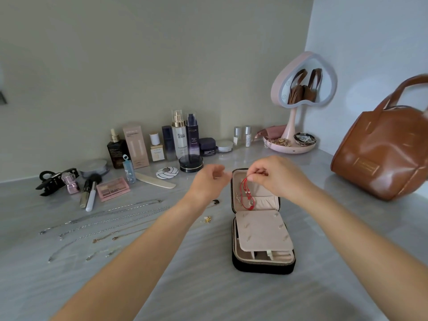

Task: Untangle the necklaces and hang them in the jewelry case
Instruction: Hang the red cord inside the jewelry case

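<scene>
Back wall: bottles (179, 135) and jars in a row — a dark compact (191, 163) in front.
Left: black hair clip (54, 180), brushes, pink palette (112, 188), nail file (155, 183).
Right corner: heart mirror (304, 83) on a pink tray — brown bag (382, 156) beside it.
Surface: grey tabletop (208, 286).

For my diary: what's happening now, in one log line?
right hand: pinching red necklace | left hand: empty | jewelry case: open | chains: on table
</scene>
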Tool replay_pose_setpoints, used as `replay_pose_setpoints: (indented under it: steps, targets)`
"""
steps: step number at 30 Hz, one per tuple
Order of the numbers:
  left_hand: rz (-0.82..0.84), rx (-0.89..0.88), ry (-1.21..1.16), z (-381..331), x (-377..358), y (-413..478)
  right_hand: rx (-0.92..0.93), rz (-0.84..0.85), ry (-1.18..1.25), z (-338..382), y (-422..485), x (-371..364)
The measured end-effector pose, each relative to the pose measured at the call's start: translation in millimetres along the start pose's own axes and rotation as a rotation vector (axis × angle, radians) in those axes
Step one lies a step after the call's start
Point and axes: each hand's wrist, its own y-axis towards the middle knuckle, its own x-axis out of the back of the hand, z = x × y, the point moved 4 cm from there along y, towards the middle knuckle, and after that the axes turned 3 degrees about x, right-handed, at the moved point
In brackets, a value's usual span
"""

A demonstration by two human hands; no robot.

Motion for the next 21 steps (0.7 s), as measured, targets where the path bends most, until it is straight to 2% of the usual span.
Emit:
replay_pose_setpoints:
  steps: [3,5,13,21]
  targets:
    - [0.142,0.081,0.03,12.1,-17.5,3.7,0.008,0.015,-0.057,4.3,4.3,-6.3]
    - [0.152,0.072,0.042,14.8,-25.0,6.8,0.012,0.007,-0.086,7.2,6.8,-10.7]
    - [-0.069,-0.001,0.096,9.6,-33.5,6.5,0.005,-0.028,-0.186,13.7,12.7,-17.8]
    - [-0.122,-0.071,0.11,12.2,-35.8,3.2,-0.056,-0.158,-0.101,3.2,14.2,-16.5]
